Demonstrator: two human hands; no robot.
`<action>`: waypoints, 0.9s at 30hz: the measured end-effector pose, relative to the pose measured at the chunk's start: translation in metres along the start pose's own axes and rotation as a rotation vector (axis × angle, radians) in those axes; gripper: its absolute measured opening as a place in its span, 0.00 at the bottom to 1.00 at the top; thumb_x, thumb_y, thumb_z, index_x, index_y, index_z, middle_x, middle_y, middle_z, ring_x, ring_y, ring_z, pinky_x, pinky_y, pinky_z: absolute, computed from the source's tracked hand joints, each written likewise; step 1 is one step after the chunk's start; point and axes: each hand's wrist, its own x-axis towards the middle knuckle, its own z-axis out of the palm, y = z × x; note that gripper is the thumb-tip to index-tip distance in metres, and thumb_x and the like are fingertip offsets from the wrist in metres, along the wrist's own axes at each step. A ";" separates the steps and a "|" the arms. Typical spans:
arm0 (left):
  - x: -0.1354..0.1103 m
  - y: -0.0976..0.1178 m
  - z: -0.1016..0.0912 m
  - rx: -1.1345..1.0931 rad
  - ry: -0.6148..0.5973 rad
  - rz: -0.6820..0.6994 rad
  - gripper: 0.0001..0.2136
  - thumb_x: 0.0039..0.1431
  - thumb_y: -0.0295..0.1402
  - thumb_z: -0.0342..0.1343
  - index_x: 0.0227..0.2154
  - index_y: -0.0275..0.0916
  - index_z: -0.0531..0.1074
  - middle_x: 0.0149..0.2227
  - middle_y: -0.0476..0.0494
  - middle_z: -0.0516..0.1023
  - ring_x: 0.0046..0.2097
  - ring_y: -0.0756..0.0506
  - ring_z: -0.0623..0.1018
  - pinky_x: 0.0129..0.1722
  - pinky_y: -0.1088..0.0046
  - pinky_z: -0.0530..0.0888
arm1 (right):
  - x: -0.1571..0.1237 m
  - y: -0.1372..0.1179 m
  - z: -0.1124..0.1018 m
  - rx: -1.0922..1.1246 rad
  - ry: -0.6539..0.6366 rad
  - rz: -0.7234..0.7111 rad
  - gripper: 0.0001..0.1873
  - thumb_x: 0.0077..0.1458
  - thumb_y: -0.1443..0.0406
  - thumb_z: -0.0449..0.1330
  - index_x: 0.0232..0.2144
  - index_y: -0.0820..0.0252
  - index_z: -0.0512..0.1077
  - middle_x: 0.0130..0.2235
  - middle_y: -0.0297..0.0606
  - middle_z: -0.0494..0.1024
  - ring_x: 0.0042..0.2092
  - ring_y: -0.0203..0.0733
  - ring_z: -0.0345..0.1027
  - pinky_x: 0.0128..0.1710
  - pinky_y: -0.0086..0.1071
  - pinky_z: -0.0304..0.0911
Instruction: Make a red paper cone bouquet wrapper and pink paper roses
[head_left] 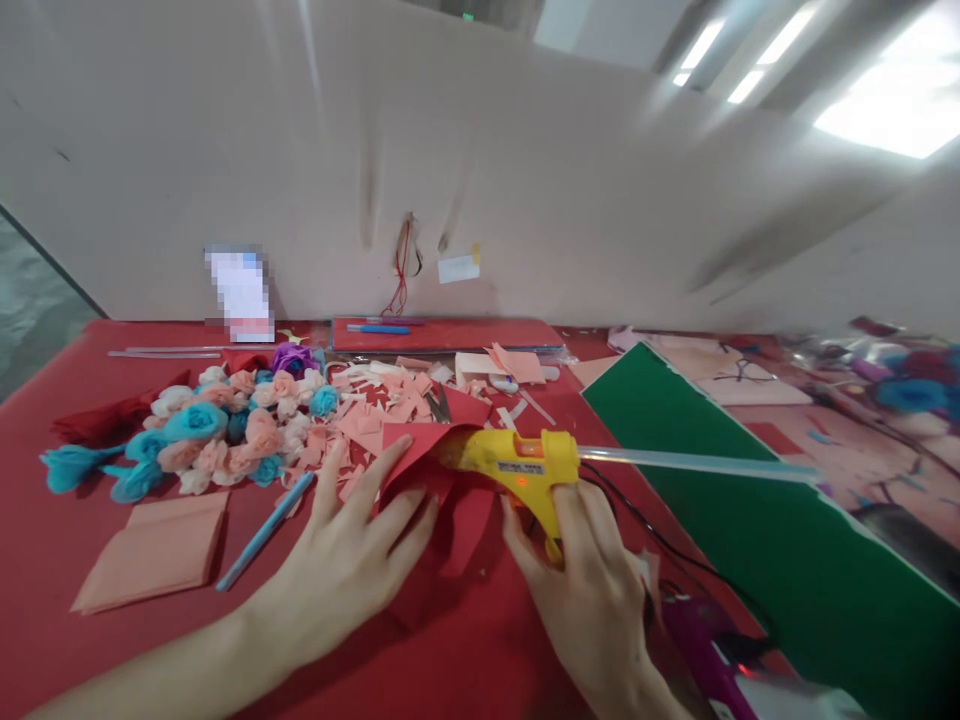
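Observation:
My right hand [592, 580] is wrapped around the handle of a yellow hot glue gun [544, 460]. A long clear glue stick [697, 462] sticks out of its back, and a small orange light glows on its side. The nozzle points left, its tip hidden behind a folded sheet of red paper [420, 445]. My left hand [360, 545] holds that paper, its fingers lying along the near side. Left of this hand lies a light blue pen [266, 530]. Behind the paper, scissors [439, 405] show in part among pink paper scraps [367, 425].
Paper roses [225, 430] in blue, pink and white are heaped at left, with folded pink paper [154, 550] nearer. A green board [720, 500] lies at right, crossed by a black cord [660, 540]. A purple device [697, 640] sits front right. A phone [241, 295] leans against the wall.

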 end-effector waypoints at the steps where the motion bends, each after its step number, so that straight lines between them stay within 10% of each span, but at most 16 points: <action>1: 0.000 0.001 0.000 -0.006 0.009 -0.002 0.16 0.53 0.19 0.43 0.38 0.37 0.73 0.35 0.45 0.76 0.53 0.38 0.66 0.60 0.50 0.36 | 0.001 -0.001 0.000 0.011 -0.012 0.002 0.10 0.58 0.61 0.48 0.29 0.61 0.64 0.26 0.38 0.69 0.25 0.37 0.67 0.19 0.27 0.61; 27: -0.005 0.005 -0.005 0.029 0.062 -0.044 0.15 0.55 0.21 0.43 0.39 0.36 0.72 0.36 0.45 0.76 0.56 0.37 0.62 0.60 0.49 0.35 | -0.008 0.014 -0.010 -0.124 0.197 -0.162 0.11 0.55 0.66 0.54 0.40 0.68 0.65 0.32 0.45 0.75 0.28 0.41 0.72 0.23 0.27 0.66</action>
